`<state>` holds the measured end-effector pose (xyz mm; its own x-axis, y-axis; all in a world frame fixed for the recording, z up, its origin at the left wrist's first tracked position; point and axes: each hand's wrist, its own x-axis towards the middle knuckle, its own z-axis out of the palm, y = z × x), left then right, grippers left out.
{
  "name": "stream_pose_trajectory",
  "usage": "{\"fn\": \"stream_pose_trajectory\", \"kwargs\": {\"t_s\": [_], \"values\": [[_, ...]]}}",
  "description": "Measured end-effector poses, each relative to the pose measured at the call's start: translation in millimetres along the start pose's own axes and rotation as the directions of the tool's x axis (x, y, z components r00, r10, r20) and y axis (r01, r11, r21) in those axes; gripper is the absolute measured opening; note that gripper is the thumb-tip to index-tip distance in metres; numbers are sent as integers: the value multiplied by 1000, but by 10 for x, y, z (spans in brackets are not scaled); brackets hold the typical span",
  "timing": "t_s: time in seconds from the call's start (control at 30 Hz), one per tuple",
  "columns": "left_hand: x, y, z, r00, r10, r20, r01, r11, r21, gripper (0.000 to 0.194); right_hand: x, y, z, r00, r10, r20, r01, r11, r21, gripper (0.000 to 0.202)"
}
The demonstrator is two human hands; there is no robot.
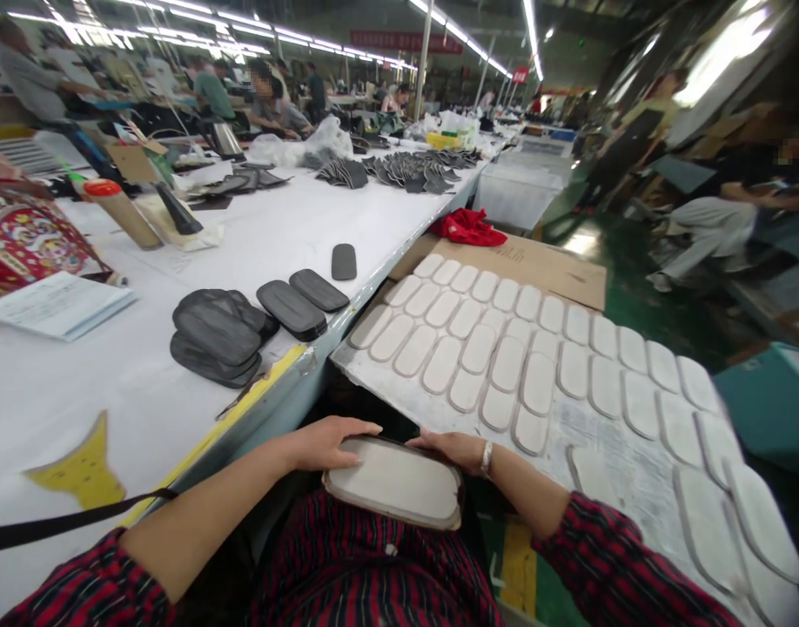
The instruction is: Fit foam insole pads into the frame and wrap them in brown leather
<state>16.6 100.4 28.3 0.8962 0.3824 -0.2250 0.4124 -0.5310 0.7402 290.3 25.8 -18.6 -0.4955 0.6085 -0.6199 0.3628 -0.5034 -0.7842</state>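
2 hands (325,442) holding pale pieces (396,479), seemingly stacked

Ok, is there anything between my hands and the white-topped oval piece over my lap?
Nothing visible stands between them: your left hand has its thumb on the white-topped oval piece, and your right hand is right at its far edge.
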Motion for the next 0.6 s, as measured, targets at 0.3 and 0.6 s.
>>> {"fn": "stream_pose_trajectory", "kwargs": {"t_s": [0.3, 0.6], "values": [[-52, -75, 30, 988, 147, 42, -148, 988, 34, 48, 234, -307, 124, 974, -141, 179, 203, 894, -400, 61], [-111, -69, 47, 982, 184, 36, -187, 938, 291, 48, 110, -386, 334, 952, -307, 14, 247, 737, -629, 52]]}}
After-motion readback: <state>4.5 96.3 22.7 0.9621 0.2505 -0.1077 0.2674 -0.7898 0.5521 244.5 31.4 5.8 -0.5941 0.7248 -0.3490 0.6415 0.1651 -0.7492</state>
